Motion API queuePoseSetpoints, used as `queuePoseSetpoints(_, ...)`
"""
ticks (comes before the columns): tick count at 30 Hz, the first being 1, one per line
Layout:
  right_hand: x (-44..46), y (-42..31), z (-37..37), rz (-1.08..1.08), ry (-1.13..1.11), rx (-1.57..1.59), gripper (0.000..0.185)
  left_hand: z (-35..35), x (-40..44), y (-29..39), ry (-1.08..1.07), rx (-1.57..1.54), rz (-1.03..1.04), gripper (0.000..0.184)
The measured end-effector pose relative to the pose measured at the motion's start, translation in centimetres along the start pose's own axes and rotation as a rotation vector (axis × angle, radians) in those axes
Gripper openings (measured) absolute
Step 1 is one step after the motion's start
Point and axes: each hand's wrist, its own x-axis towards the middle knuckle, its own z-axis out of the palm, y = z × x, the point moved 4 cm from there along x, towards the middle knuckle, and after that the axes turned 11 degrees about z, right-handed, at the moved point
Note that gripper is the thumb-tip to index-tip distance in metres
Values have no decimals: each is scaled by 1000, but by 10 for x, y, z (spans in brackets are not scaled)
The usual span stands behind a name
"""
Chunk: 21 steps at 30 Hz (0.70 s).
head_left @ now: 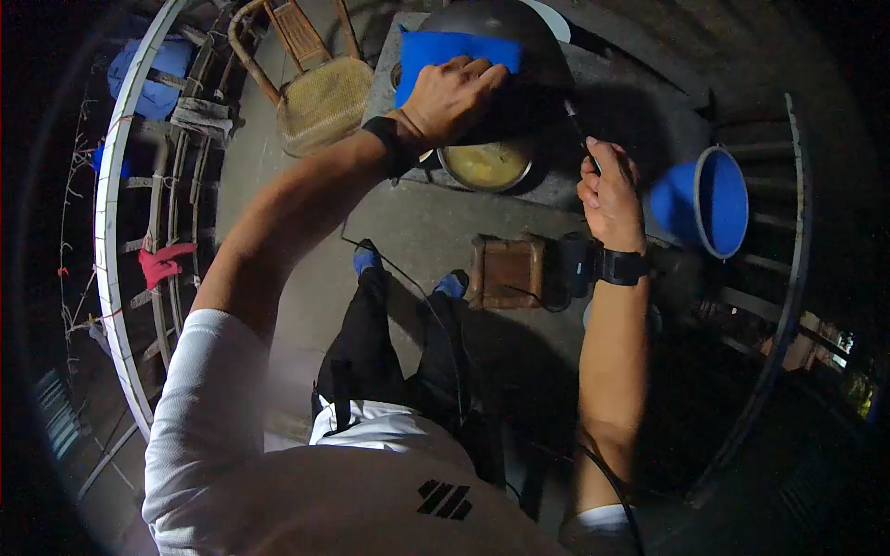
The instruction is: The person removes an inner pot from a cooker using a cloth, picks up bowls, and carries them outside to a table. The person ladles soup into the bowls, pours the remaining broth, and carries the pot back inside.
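Note:
My left hand has its fingers curled and pressed on a folded blue cloth, against a large dark round pan on the grey stone-like surface. What lies under the palm is hidden. Just below that hand, a metal bowl holds yellowish food or liquid. To the right, my right hand is closed around a thin dark-handled tool with a pale tip. That tip is near the pan's lower right side; whether they touch is unclear.
A woven chair stands at the upper left and a small wooden stool below the surface. A blue bucket is at the right. Railings flank both sides, and a dark cable runs past my legs.

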Motion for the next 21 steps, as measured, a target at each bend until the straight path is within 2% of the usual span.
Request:
queuePoseSetpoints(3, 1, 6, -3, -37, -32, -3, 16, 5, -2, 5, -51, 25, 14, 30)
queuePoseSetpoints(6, -2, 13, -4, -53, -22, 5, 16, -2, 1, 14, 18, 52, 50, 29)
queuePoseSetpoints(9, 0, 19, -10, -74, -27, 26, 14, 12, -8, 11, -213, 1, -15, 43)
queuePoseSetpoints(15, -6, 35, -15, -103, 9, 94, 12, 16, -16, 17, -284, -37, 8, 38)
queuePoseSetpoints(18, -7, 38, -15, -93, 18, 108, 11, 8, -13, 17, -160, -15, 82, 38)
queuePoseSetpoints(21, -6, 43, -18, -91, 8, 134, 11, 8, -15, 20, -196, 12, 75, 38)
